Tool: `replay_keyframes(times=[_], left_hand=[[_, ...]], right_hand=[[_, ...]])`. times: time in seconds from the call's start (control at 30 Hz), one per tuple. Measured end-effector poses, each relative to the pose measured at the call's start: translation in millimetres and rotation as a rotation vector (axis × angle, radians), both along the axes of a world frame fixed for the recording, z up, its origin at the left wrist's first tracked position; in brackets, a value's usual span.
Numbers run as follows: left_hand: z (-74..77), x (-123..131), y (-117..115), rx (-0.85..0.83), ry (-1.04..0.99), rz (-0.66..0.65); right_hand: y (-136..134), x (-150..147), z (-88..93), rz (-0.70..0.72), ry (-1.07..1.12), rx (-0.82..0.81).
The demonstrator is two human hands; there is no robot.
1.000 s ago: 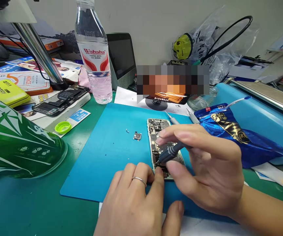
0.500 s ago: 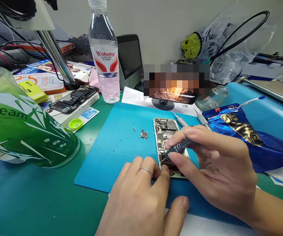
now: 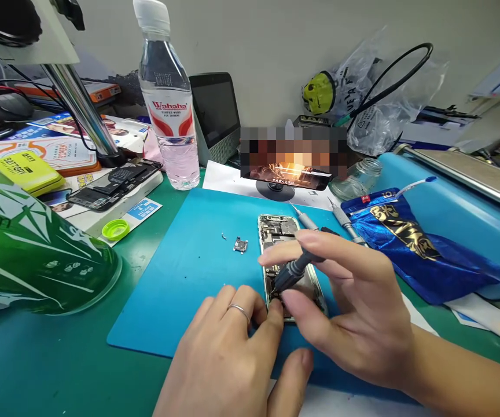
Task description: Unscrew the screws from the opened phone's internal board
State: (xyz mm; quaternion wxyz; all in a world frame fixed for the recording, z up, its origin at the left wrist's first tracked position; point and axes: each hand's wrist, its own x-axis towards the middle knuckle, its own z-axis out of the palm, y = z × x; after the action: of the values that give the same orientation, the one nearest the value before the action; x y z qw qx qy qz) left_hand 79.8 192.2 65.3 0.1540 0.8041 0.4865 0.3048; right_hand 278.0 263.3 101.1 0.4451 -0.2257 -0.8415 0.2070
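Observation:
An opened phone (image 3: 278, 231) with bare circuit parts lies on a blue work mat (image 3: 198, 272). My right hand (image 3: 354, 307) pinches a small grey screwdriver (image 3: 294, 270), its tip down on the lower part of the phone. My left hand (image 3: 228, 353), a ring on one finger, rests on the mat with its fingertips curled against the phone's near end. A small loose metal part (image 3: 240, 245) and a tiny screw (image 3: 224, 236) lie on the mat left of the phone.
A water bottle (image 3: 169, 116), a green bottle (image 3: 28, 249) lying at left, a second opened phone (image 3: 115, 182), a green cap (image 3: 115, 229). Two spare screwdrivers (image 3: 345, 223), a blue foil bag (image 3: 406, 243), a glass jar (image 3: 358, 176) and a small screen on a stand (image 3: 291, 174).
The view has swung a little between frames. My right hand keeps the screwdriver on the phone's lower part, and my left hand stays at the phone's near end.

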Motion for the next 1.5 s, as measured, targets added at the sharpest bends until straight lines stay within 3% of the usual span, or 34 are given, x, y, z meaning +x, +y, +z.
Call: replay_keyframes(times=[0.17, 0.37, 0.63, 0.77, 0.97, 1.13, 1.5], left_hand=[[2.4, 0.2, -0.2, 0.005, 0.012, 0.007], [4.8, -0.6, 0.0, -0.007, -0.002, 0.010], [2.0, -1.5, -0.2, 0.010, 0.028, -0.006], [3.2, -0.4, 0.0, -0.004, 0.017, -0.005], [2.5, 1.0, -0.8, 0.042, 0.006, 0.018], [5.2, 0.1, -0.7, 0.013, 0.015, 0.011], [-0.1, -2.9, -3.1, 0.072, 0.072, 0.010]], right_hand=[[2.4, -2.3, -0.2, 0.000, -0.019, -0.027], [5.5, -3.4, 6.2, -0.041, -0.044, 0.170], [4.9, -1.7, 0.7, -0.043, 0.015, 0.118], [0.8, 0.1, 2.9, -0.054, -0.005, 0.017], [5.0, 0.1, 6.1, 0.022, -0.045, 0.118], [3.1, -0.6, 2.7, -0.023, 0.038, -0.012], [-1.9, 0.2, 1.7, -0.084, 0.149, -0.069]])
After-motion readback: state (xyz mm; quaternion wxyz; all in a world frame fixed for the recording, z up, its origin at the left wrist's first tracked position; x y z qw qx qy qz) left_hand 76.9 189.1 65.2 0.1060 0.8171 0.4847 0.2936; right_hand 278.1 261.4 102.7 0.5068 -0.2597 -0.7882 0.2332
